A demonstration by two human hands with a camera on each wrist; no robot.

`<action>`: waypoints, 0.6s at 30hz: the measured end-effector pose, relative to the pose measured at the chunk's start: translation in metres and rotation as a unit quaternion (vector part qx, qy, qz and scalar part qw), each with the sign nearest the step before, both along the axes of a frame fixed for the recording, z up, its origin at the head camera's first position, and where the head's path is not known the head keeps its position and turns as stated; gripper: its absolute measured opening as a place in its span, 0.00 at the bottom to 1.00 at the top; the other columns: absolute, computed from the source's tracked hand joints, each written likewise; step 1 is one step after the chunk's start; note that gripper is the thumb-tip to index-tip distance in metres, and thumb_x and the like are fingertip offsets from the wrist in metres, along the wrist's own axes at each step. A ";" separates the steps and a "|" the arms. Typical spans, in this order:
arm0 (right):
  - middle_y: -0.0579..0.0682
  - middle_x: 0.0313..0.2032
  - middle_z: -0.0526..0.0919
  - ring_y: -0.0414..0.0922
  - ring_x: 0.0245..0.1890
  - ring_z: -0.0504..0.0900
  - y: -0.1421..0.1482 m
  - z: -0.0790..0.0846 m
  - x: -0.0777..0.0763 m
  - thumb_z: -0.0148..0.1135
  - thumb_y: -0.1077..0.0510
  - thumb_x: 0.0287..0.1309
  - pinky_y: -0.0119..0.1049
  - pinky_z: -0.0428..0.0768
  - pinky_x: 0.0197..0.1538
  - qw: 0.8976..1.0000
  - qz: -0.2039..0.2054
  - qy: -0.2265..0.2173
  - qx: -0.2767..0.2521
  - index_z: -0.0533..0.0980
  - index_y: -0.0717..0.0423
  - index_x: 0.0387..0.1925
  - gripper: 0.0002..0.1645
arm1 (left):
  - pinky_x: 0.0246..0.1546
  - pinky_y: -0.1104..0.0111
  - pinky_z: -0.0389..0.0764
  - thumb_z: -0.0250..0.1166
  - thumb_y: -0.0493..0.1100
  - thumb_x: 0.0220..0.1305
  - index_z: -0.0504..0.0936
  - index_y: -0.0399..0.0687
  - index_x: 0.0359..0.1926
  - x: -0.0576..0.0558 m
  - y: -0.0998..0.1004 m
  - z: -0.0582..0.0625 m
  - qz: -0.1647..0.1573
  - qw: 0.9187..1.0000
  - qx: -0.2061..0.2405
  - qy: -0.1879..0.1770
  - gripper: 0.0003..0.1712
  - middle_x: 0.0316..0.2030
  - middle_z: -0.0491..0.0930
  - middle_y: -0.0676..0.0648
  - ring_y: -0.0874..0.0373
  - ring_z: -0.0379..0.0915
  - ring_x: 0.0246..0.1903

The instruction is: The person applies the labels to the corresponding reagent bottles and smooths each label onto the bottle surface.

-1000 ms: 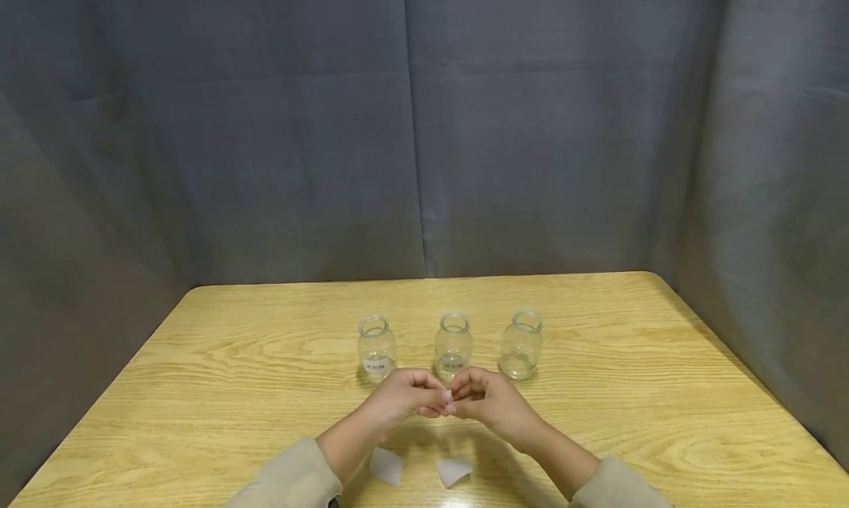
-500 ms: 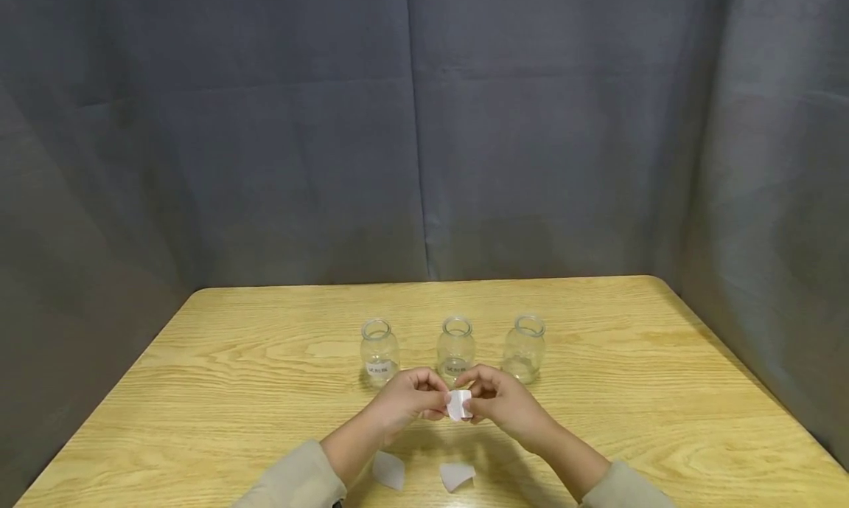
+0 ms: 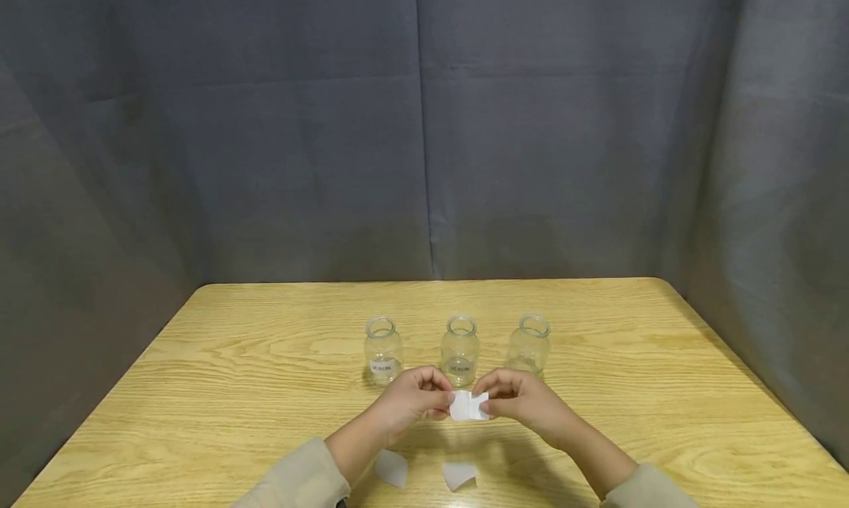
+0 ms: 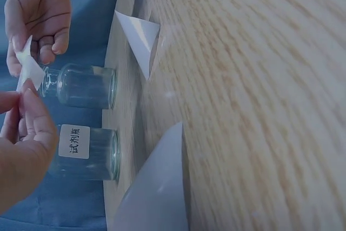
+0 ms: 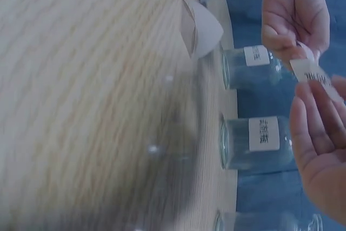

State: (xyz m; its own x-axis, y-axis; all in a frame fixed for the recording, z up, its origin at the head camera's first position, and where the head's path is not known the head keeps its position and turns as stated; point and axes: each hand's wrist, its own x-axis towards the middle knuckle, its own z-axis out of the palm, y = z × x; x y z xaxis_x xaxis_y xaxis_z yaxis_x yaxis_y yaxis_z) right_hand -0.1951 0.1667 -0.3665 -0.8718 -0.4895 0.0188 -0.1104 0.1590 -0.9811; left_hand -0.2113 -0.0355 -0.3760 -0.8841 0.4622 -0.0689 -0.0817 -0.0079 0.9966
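Both hands hold one small white sticker label [image 3: 468, 405] above the table, in front of the jars. My left hand [image 3: 414, 401] pinches its left end between thumb and fingers; my right hand [image 3: 520, 405] pinches the right end. A crease or fold runs down the middle of the side facing me. Dark printed characters show on the label's other side [image 5: 313, 74] in the right wrist view. Behind the hands stand three glass jars: the left jar [image 3: 382, 346] and the middle jar [image 3: 460, 346] bear printed labels. The right jar [image 3: 529, 342] is partly hidden by my right hand.
Two curled pieces of white paper, a left one [image 3: 391, 468] and a right one [image 3: 459, 475], lie on the wooden table [image 3: 232, 390] near its front, below the hands. Grey curtains [image 3: 318, 139] enclose the back and both sides.
The hands were fingertip to fingertip; the right hand has drawn away to the right. The white label, at first mostly hidden in the fingers, now spans the gap between them.
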 end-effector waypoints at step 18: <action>0.58 0.39 0.75 0.45 0.40 0.74 0.033 0.000 -0.003 0.56 0.62 0.52 0.45 0.72 0.45 0.999 0.045 0.016 -0.004 0.71 0.73 0.36 0.15 | 0.33 0.70 0.75 0.58 0.29 0.52 0.70 0.32 0.34 0.007 0.011 -0.003 -0.027 0.999 -0.007 -0.014 0.07 0.25 0.70 0.49 0.60 0.68 0.26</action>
State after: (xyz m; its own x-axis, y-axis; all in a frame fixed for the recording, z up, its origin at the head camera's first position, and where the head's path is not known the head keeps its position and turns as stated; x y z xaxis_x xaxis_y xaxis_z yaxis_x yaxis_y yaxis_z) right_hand -0.1976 0.1999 -0.3664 -0.8236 -0.5649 0.0507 -0.1555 0.1389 -0.9780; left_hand -0.2044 -0.0242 -0.3789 -0.8550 0.5088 -0.1002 -0.1097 0.0115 0.9939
